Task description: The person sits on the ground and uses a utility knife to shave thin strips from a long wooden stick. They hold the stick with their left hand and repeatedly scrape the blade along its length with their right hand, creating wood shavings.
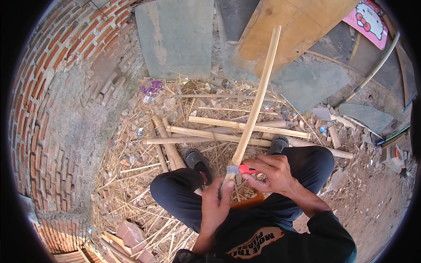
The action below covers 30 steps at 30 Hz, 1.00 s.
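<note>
Gripping the lower end of a long, pale split-bamboo strip [258, 94], the left hand [215, 204] is keeping its thumb and fingers closed on the wood, the thumb pressing along the strip just below the blade. The right hand [274, 175] is clamping the red handle of a utility knife [246, 169] between thumb and forefinger, with its other fingers curling in toward the palm. The knife's flat grey blade is lying across the strip near its lower end; how deep the edge is sitting in the wood, I cannot tell. From the hands, the strip is slanting up and away, its free tip reaching in front of a tan board [294, 35].

Beneath the strip, several split lengths [250, 126] are lying crosswise on straw litter [131, 175]. To its left, thicker bamboo poles [173, 151] are pointing toward the person's bent leg. Dark shoes [196, 160] are resting on either side of the strip's lower part. Farther left of the strip, a brick wall [48, 114] is rising; to the upper left of it, a grey-green panel [177, 41] is standing beyond the litter.
</note>
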Available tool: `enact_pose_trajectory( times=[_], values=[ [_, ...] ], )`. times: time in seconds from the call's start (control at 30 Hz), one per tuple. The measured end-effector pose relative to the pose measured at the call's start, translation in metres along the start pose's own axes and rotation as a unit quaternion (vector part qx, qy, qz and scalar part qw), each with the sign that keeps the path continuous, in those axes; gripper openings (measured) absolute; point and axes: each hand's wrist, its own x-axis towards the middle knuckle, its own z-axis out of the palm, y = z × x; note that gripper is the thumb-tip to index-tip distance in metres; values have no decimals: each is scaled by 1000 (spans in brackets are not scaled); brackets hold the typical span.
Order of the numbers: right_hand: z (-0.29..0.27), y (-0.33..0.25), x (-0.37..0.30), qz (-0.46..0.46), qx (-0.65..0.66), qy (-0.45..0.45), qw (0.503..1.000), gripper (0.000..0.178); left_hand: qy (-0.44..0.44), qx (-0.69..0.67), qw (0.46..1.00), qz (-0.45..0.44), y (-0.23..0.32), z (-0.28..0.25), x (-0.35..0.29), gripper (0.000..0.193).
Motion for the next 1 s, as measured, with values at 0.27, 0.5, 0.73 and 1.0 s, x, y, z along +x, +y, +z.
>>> enact_pose_trajectory(
  times=[0.27, 0.5, 0.73, 1.0],
  values=[
    [-3, -5, 1, -33, -50, 13, 998, 35, -7, -36, 999, -10, 3, -1, -5, 21],
    [-12, -1, 7, -76, -83, 35, 993, 35, -23, -55, 998, -27, 5, -4, -9, 21],
    [-10, -5, 8, -57, -44, 40, 997, 33, -36, -73, 996, -31, 8, -5, -7, 22],
    [-12, -7, 1, 261, 509, -75, 817, 38, -21, -101, 994, -26, 10, -2, -1, 30]
  ],
)
